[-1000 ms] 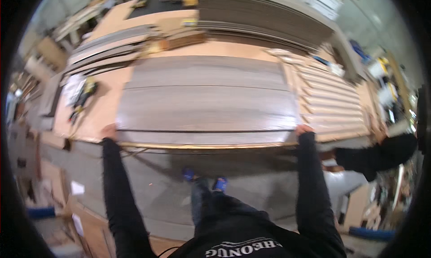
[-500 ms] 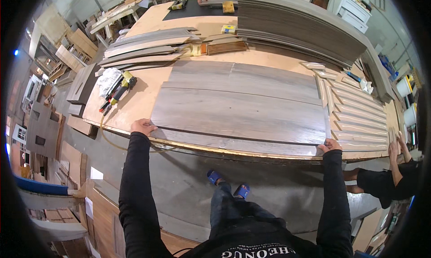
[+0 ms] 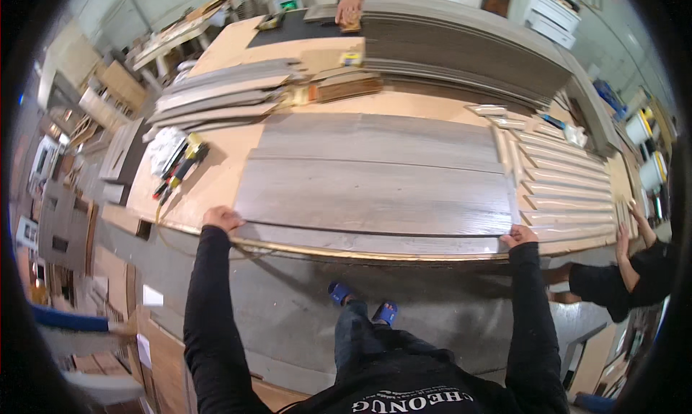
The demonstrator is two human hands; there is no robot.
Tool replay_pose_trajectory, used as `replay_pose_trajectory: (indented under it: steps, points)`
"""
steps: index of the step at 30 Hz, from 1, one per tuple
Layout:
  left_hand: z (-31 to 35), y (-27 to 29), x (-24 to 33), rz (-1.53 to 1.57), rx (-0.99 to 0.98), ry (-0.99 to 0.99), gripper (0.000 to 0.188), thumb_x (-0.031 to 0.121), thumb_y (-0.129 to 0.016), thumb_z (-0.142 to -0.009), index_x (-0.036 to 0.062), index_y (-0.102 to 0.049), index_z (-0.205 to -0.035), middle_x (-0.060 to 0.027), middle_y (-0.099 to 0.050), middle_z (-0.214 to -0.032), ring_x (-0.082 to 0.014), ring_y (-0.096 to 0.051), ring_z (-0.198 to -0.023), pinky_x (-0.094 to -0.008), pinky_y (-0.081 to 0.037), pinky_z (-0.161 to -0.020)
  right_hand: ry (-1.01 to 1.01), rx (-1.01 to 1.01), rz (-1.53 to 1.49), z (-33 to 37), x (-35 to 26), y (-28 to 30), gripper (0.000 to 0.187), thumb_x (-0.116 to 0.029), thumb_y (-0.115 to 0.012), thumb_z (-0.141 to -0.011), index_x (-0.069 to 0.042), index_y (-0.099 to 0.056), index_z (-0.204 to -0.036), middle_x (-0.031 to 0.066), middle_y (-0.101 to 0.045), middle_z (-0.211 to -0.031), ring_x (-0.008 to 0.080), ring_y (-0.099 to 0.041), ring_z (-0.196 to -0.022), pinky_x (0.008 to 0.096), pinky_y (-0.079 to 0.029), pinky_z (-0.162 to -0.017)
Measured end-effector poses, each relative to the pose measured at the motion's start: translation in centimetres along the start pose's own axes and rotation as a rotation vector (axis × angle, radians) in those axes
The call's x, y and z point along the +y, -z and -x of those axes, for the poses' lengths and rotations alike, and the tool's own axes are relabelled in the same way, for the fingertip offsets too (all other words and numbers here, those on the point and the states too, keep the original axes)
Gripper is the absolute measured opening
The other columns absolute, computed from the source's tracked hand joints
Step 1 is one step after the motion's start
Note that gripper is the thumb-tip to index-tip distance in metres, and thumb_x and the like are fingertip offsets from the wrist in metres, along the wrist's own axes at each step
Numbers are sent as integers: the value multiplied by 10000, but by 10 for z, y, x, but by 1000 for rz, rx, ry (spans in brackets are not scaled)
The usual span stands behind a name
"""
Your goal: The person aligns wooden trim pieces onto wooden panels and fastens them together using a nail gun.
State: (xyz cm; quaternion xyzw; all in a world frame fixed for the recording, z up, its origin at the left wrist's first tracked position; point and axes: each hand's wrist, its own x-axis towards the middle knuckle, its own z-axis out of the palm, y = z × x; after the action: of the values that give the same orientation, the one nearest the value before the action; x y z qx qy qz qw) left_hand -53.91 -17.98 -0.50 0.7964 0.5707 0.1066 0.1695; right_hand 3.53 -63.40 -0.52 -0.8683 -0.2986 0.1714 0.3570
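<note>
A wide grey wood-grain panel (image 3: pixel 375 197) lies flat near the front edge of the workbench. Its near left corner is pinched in my left hand (image 3: pixel 223 218), the fingers closed over the edge. At the near right corner my right hand (image 3: pixel 520 235) grips it the same way. Below the panel's near edge shows a strip of another grey board (image 3: pixel 375 244). Beyond a long seam lies a further grey board (image 3: pixel 389 136). Right of the panel are several narrow strips (image 3: pixel 566 172) with pale wavy lines along them.
A yellow-and-black power tool (image 3: pixel 189 160) with a hose lies beside a white cloth (image 3: pixel 167 143) on the left. Stacked grey boards (image 3: pixel 454 53) stand at the back, and loose boards (image 3: pixel 223 89) lie at back left. Co-workers' hands show at the far side (image 3: pixel 349 4) and right end (image 3: pixel 626 234).
My view has shifted slightly, while both hands keep hold of the panel's near corners. Across the bench, a co-worker's hand has come onto a small yellowish block.
</note>
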Motion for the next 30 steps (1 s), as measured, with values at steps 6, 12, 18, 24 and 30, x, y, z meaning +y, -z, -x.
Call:
replay_pose_trajectory:
  steps: [6, 12, 18, 24, 30]
  points:
    - [-27, 18, 9, -287, 2, -265, 598, 202, -716, -537, -59, -531, -1041, -240, -518, -1048, -344, -509, -977, -374, -428, -849, 330, 263, 319, 11, -11, -28, 728, -417, -781, -510, -68, -523, -1094, 188, -505, -1076, 331, -473, -1028, 402, -391, -871]
    - [-36, -100, 298, -11, -77, -848, 554, 197, -711, -603, 18, -525, -1094, -193, -508, -1125, -339, -441, -1092, -400, -353, -930, 534, 489, 171, 12, -9, -35, 739, -402, -804, -455, -73, -548, -1064, 117, -529, -1100, 314, -516, -963, 398, -421, -834]
    - [-59, -191, 412, 206, -136, -705, 253, 257, -612, -745, 29, -622, -854, -168, -578, -927, -321, -537, -890, -389, -401, -852, 335, 593, 198, 21, -20, -42, 797, -512, -763, -431, -67, -552, -1058, 95, -569, -1053, 292, -529, -948, 397, -407, -841]
    - [-57, -220, 428, 269, -37, -703, 277, 303, -608, -765, 37, -616, -687, -142, -541, -678, -311, -542, -710, -381, -421, -639, 284, 618, 152, 26, -6, -36, 789, -516, -759, -427, -98, -560, -1066, 74, -576, -1034, 276, -526, -944, 390, -393, -848]
    - [-83, -200, 392, 182, 127, -734, 230, 275, -644, -727, 46, -631, -708, -129, -588, -734, -302, -549, -749, -381, -431, -692, 306, 503, 108, 7, -43, -46, 786, -545, -743, -441, -91, -562, -1057, 93, -578, -998, 276, -536, -928, 377, -407, -823]
